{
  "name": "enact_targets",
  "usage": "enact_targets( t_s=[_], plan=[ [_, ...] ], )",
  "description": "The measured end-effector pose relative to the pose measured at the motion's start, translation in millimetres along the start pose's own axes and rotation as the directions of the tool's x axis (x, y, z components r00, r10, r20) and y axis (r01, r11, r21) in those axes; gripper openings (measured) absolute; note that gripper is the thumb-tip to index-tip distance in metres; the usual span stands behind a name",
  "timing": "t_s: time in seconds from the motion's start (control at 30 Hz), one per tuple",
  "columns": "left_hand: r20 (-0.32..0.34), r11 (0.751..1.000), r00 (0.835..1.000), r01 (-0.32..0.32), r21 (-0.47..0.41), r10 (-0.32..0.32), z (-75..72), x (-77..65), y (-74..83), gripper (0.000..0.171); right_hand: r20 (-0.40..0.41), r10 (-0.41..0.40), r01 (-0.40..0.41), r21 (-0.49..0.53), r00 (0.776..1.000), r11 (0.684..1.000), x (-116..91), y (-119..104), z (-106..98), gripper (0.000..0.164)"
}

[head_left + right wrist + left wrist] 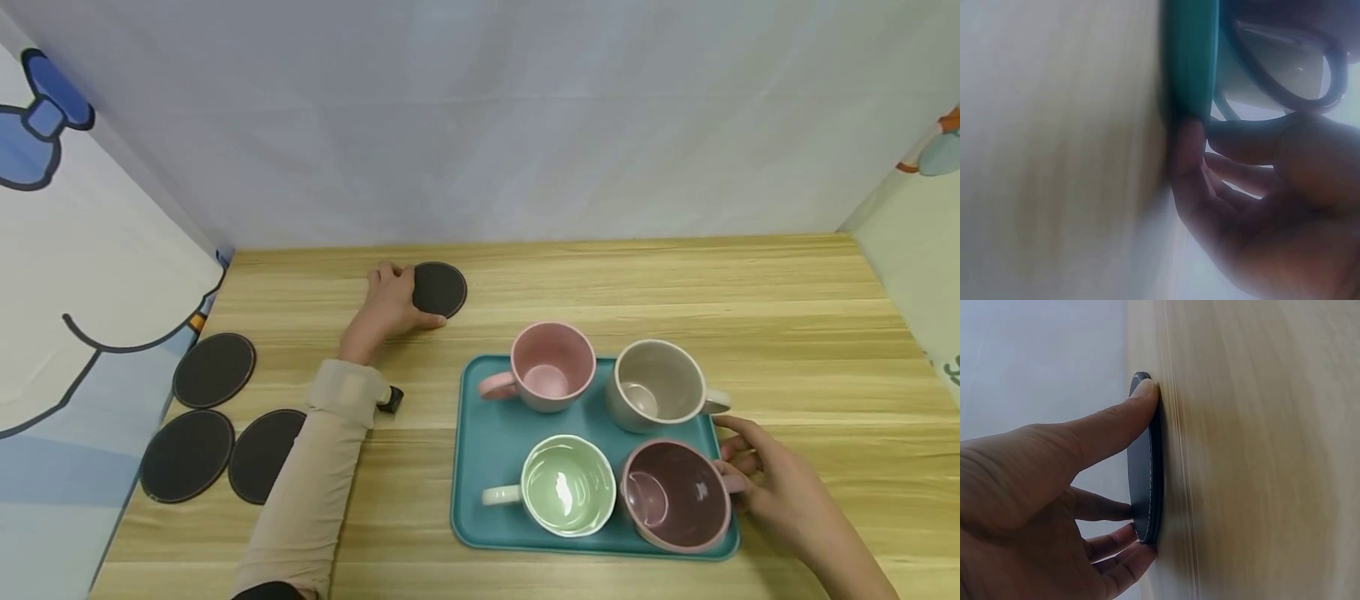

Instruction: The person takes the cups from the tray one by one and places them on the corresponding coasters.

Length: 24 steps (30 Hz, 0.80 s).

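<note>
My left hand (pixel 390 304) grips a round black coaster (pixel 441 289) near the back of the table. In the left wrist view, the thumb lies on one side of the coaster (pixel 1141 456) and the other fingers on the opposite side; its edge shows layers and pale stitching. At the right side of the teal tray (pixel 495 450), my right hand (pixel 780 483) pinches the rim, beside the mauve cup's handle. On the tray stand a pink cup (pixel 551 375), a beige cup (pixel 652 392), a light green cup (pixel 566 492) and the mauve cup (pixel 675 500).
Three more black coasters lie at the left of the wooden table: one farther back (pixel 213 371), one nearer (pixel 187 456), and one (pixel 262 454) partly behind my left sleeve (pixel 315 475). A pale cloth wall (pixel 525 167) rises along the back edge.
</note>
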<state>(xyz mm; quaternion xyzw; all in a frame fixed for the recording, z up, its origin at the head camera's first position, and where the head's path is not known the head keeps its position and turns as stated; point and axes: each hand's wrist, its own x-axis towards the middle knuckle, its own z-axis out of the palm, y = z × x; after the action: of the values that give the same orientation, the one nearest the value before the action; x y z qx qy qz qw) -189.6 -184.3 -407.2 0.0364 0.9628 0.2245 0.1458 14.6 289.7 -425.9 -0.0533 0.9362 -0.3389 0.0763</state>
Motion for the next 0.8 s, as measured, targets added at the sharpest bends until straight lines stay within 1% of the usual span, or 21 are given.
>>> enact_targets(
  t_s=[0.23, 0.47, 0.8],
  plan=[
    [0.024, 1.000, 1.000, -0.009, 0.006, 0.009, 2.3, 4.0, 9.5, 0.101, 0.003, 0.010, -0.010, -0.003, 1.000, 1.000, -0.1, -0.5, -0.7, 0.060],
    [0.036, 1.000, 0.999, -0.011, 0.012, 0.010, 5.8, 9.0, 20.6, 0.101, 0.023, 0.048, -0.048, 0.003, 0.999, 0.999, -0.3, -4.4, -2.1, 0.059],
    [0.045, 1.000, 0.999, -0.009, 0.012, 0.008, 9.2, 14.7, 23.9, 0.101, 0.098, 0.091, -0.100, 0.099, 0.991, 0.990, 1.7, -2.1, -5.9, 0.063]
  ],
)
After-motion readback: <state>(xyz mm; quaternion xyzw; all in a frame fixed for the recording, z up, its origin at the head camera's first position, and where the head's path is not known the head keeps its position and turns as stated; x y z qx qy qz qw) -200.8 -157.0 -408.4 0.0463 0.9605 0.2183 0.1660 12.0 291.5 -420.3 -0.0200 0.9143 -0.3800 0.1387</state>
